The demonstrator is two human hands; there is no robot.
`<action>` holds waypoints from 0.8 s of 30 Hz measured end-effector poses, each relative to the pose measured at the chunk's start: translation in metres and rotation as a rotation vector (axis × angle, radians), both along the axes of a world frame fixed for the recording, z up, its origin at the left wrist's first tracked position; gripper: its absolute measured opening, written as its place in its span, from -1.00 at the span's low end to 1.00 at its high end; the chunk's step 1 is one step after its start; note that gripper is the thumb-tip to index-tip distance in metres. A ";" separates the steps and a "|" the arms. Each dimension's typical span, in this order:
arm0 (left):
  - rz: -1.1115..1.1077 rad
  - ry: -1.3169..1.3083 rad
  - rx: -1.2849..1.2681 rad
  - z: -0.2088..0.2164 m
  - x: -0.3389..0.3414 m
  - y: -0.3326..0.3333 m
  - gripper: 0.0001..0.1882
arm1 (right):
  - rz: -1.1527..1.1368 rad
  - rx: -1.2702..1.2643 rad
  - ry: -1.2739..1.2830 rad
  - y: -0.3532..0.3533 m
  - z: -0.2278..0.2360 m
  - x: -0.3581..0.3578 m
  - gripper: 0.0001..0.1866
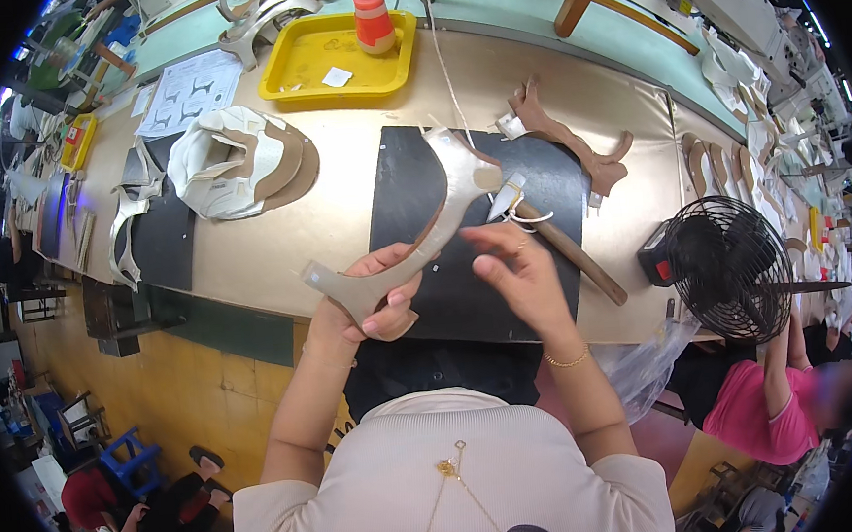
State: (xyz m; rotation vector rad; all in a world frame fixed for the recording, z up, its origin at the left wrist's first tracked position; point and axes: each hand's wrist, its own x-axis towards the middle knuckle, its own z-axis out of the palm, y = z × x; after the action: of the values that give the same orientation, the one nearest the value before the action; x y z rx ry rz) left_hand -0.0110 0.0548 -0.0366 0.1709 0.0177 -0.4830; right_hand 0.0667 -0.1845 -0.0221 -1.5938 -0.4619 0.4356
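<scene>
My left hand (386, 293) grips a curved beige shoe-upper piece (459, 175) near its lower end, thumb on one side and fingers on the other. The piece is raised over a black mat (402, 179), its wider end reaching up and away from me. Close to its right edge is my right hand (526, 284), fingers and thumb apart with nothing seen between them. Just beyond that hand a hammer (575, 256) with a wooden handle lies across the mat. A loop of white cord (531, 217) is around its head end.
A brown upper piece (575, 142) lies at the mat's far right corner. Leftward are stacked white-and-brown pieces (231, 166) and a paper sheet (191, 90). A yellow tray (285, 83) holds a red-topped bottle (373, 23). A black fan (728, 270) stands right, near a person in pink (762, 410).
</scene>
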 end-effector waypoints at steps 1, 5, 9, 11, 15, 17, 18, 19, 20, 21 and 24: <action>-0.021 -0.013 -0.011 0.003 -0.001 -0.006 -0.54 | 0.026 0.177 0.186 0.010 0.006 -0.008 -0.54; -0.010 -0.129 0.152 0.018 -0.003 -0.020 -0.61 | 0.048 0.449 0.442 0.029 0.025 -0.015 -0.58; 0.088 -0.135 0.543 0.043 -0.005 -0.020 -0.59 | 0.116 0.417 0.387 0.026 0.038 -0.007 -0.70; 0.050 -0.137 0.598 0.057 -0.001 -0.018 -0.60 | 0.152 0.384 0.345 0.023 0.045 -0.006 -0.71; 0.025 -0.130 0.617 0.080 0.008 -0.021 -0.77 | 0.218 0.363 0.262 0.021 0.054 -0.004 -0.61; 0.001 -0.111 0.672 0.086 0.011 -0.022 -0.83 | 0.237 0.353 0.234 0.020 0.057 -0.003 -0.60; 0.004 -0.086 0.702 0.088 0.011 -0.023 -0.84 | 0.235 0.334 0.213 0.019 0.057 -0.003 -0.60; 0.018 -0.077 0.721 0.089 0.009 -0.025 -0.86 | 0.236 0.331 0.202 0.017 0.057 -0.002 -0.60; 0.039 -0.079 0.737 0.089 0.008 -0.026 -0.87 | 0.246 0.340 0.198 0.016 0.057 -0.002 -0.60; 0.061 -0.081 0.781 0.090 0.006 -0.027 -0.87 | 0.237 0.323 0.167 0.016 0.056 -0.001 -0.61; 0.144 -0.106 0.874 0.091 0.002 -0.031 -0.87 | 0.193 0.299 0.092 0.018 0.052 -0.001 -0.68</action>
State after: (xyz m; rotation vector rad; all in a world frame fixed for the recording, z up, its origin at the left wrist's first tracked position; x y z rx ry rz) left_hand -0.0085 0.0236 0.0542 1.0450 0.1371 -0.2951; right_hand 0.0659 -0.1666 0.0300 -1.2405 -0.5847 0.5567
